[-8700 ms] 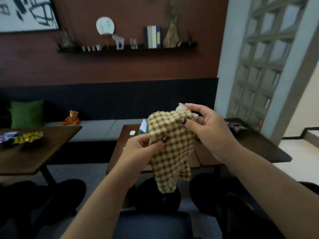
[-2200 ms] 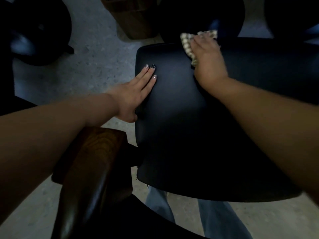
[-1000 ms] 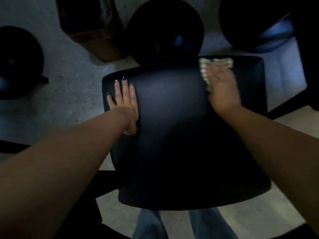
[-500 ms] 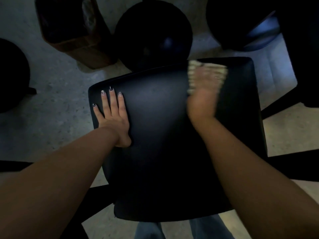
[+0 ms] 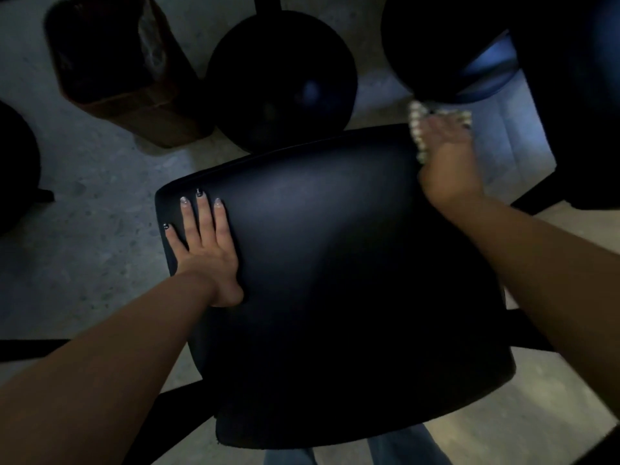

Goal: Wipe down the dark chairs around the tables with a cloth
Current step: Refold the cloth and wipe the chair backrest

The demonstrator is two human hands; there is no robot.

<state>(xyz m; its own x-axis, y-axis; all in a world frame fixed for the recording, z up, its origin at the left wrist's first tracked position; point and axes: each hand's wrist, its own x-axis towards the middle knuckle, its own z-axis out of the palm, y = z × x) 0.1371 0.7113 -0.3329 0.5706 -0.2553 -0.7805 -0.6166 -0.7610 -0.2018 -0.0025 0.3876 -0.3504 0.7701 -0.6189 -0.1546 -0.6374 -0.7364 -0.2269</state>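
Change: right hand (image 5: pixel 446 152) and cloth (image 5: pixel 417 129) now sit at the seat's far right corner, further right than half a second ago; left hand (image 5: pixel 204 243) keeps its place.
Counts: two hands; one cloth; one dark seat (image 5: pixel 335 280) in front; two round dark bases (image 5: pixel 281 82) beyond it, a third partly seen at the left border; one brown bin (image 5: pixel 127 68).
Left hand: flat, fingers straight, resting on the seat near its left edge, holding nothing.
Right hand: pressing the cloth onto the seat; motion blur hides whether the fingers are curled.
Cloth: checked, under the right hand, overlapping the far edge.
Edges: the seat's far edge lies close to the middle base.
Open room: bare grey floor (image 5: pixel 84 229) to the left, between seat and bin.
Below: jeans (image 5: pixel 402 448) show under the near edge.
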